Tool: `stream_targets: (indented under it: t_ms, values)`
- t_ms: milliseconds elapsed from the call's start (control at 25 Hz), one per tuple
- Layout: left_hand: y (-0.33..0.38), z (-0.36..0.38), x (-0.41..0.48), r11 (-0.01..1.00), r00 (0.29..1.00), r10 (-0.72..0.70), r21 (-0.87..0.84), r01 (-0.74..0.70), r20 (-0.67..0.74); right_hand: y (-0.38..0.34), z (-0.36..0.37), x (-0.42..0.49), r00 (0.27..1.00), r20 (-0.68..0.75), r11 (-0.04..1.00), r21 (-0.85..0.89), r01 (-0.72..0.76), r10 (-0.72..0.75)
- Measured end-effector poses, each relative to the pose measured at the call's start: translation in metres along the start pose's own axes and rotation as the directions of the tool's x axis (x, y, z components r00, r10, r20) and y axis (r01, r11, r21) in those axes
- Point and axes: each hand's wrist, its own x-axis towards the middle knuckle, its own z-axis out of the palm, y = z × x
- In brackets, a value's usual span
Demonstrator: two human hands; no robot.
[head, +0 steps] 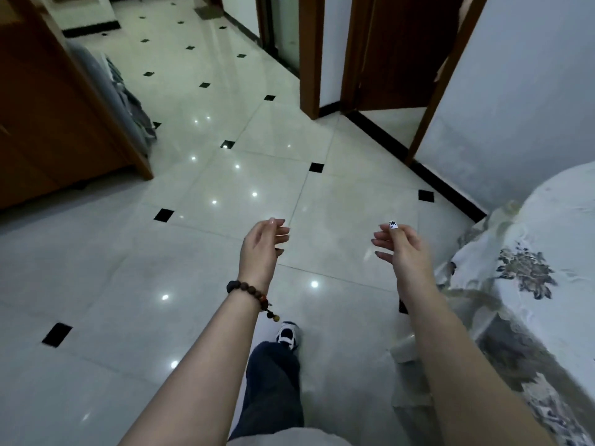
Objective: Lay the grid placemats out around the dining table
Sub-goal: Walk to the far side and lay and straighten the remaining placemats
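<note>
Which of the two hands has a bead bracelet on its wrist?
The left hand, the one farther from the flowered tablecloth: a dark bead bracelet circles its wrist. The right hand has a bare wrist.

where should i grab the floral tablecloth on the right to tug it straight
Probably the draped edge, pinched from the floor side with the right hand, which is nearest. The floral tablecloth hangs loose over the rim there; on top it lies flat, offering no fold.

The floor (225, 188) is white with little black squares. On the right, the cloth (547, 252) is white with dark flowers. The bead bracelet (254, 294) is brown, the trousers (273, 387) dark blue.
</note>
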Motion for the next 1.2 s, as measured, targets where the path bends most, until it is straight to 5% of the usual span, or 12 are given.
stream_targets:
  t_ms: [400, 800, 1200]
  values:
    - [0.084, 0.151, 0.280, 0.997, 0.930, 0.046, 0.042, -0.065, 0.365, -0.080, 0.016, 0.233, 0.898, -0.438, 0.996, 0.058, 0.061, -0.030]
    - [0.100, 0.346, 0.403, 0.989, 0.777, -0.019, 0.125, -0.076, 0.629, -0.090, -0.045, 0.375, 0.729, -0.684, 0.990, 0.119, 0.080, 0.023]
    - [0.145, 0.648, 0.461, 0.978, 0.546, -0.026, 0.136, -0.161, 0.837, -0.154, -0.190, 0.542, 0.488, -0.871, 0.970, 0.163, 0.181, 0.055]
